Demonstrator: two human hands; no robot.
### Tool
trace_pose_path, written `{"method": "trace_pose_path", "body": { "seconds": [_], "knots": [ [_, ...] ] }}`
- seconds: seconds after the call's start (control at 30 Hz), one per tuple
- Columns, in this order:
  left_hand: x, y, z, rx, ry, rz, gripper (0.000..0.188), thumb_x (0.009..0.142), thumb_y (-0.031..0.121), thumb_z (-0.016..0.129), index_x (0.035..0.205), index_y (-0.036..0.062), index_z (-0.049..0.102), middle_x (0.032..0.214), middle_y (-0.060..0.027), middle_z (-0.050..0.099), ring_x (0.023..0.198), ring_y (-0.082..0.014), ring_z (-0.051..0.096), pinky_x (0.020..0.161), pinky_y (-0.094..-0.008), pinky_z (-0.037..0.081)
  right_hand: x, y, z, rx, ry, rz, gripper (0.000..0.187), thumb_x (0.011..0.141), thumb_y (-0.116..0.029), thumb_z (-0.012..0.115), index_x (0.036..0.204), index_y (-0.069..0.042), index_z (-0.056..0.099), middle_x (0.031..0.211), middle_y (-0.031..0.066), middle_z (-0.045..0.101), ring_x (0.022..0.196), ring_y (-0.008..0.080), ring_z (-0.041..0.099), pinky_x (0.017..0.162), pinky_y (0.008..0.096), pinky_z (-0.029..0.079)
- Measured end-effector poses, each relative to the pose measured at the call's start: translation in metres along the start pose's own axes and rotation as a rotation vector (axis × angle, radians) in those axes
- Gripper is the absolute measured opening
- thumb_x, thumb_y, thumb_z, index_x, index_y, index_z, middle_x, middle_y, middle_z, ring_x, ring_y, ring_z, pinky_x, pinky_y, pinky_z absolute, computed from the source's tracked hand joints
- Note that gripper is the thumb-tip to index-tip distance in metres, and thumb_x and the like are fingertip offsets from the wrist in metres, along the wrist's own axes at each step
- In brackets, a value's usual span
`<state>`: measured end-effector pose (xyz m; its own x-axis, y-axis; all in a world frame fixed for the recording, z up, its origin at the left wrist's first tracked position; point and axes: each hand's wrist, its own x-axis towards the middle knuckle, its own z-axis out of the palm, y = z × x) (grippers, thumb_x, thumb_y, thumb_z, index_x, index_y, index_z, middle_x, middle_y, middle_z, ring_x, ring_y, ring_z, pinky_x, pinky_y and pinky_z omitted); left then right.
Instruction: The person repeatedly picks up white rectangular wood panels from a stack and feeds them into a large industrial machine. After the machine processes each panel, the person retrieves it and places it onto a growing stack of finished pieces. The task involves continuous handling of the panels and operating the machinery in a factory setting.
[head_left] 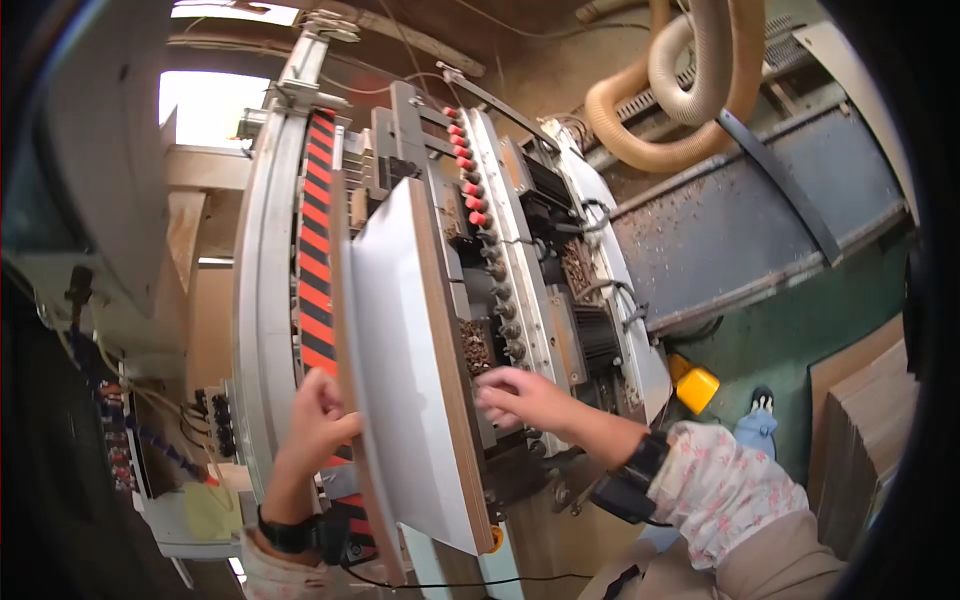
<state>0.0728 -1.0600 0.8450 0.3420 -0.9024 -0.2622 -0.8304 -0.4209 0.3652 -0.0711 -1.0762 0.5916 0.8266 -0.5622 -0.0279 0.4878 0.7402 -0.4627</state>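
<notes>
A white-faced panel [410, 390] with a brown edge stands tilted between my hands. To its left rises a second, narrow-looking panel [372, 470], seen almost edge-on. My left hand [318, 420] is closed at that second panel's outer side, thumb against its edge. Whatever the curled fingers hold, if anything, is hidden. My right hand [518, 398] is closed just right of the white panel's brown edge, over the machine. Its fingertips are pinched together, and I cannot make out anything in them. A black band circles each wrist.
The machine has a black-and-orange striped strip [317, 240] and a row of red-capped spindles [468, 175]. Beige hoses [640, 140] hang at the upper right. A yellow object [695, 385] lies on the green floor near a blue shoe [757, 432]. Stacked boards [865, 420] stand far right.
</notes>
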Motion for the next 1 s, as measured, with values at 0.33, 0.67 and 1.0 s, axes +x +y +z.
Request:
{"method": "trace_pose_path", "body": {
  "seconds": [0.33, 0.67, 1.0],
  "knots": [
    [-0.006, 0.008, 0.021, 0.289, 0.149, 0.292, 0.071, 0.058, 0.002, 0.056, 0.125, 0.0067, 0.034, 0.104, -0.007, 0.046, 0.099, -0.018, 0.046, 0.083, -0.0309, 0.04, 0.049, -0.03, 0.023, -0.096, 0.039, -0.029, 0.055, 0.08, -0.03, 0.062, 0.12, -0.001, 0.038, 0.104, 0.0092, 0.055, 0.094, 0.0158, 0.054, 0.069, 0.0311, 0.048],
    [0.013, 0.013, 0.03, 0.699, -0.207, 0.811, 0.022, 0.053, 0.001, 0.051, 0.072, 0.0085, 0.061, 0.097, -0.0022, 0.062, 0.121, -0.0309, 0.04, 0.106, -0.0504, 0.016, 0.082, -0.021, 0.052, -0.341, 0.314, -0.261, 0.112, 0.055, -0.044, 0.078, 0.129, 0.011, 0.015, 0.127, 0.0288, 0.033, 0.12, 0.0349, 0.036, 0.099, 0.0358, 0.032],
    [0.011, 0.0, 0.005, 0.637, -0.156, 0.77, 0.007, 0.054, 0.004, 0.043, 0.058, 0.0045, 0.049, 0.079, -0.0082, 0.061, 0.105, -0.0327, 0.047, 0.094, -0.047, 0.032, 0.102, -0.048, 0.025, -0.55, 0.232, -0.025, 0.074, 0.061, -0.05, 0.064, 0.101, 0.011, 0.054, 0.095, 0.027, 0.059, 0.087, 0.0339, 0.06, 0.077, 0.0359, 0.047]
  ]
}}
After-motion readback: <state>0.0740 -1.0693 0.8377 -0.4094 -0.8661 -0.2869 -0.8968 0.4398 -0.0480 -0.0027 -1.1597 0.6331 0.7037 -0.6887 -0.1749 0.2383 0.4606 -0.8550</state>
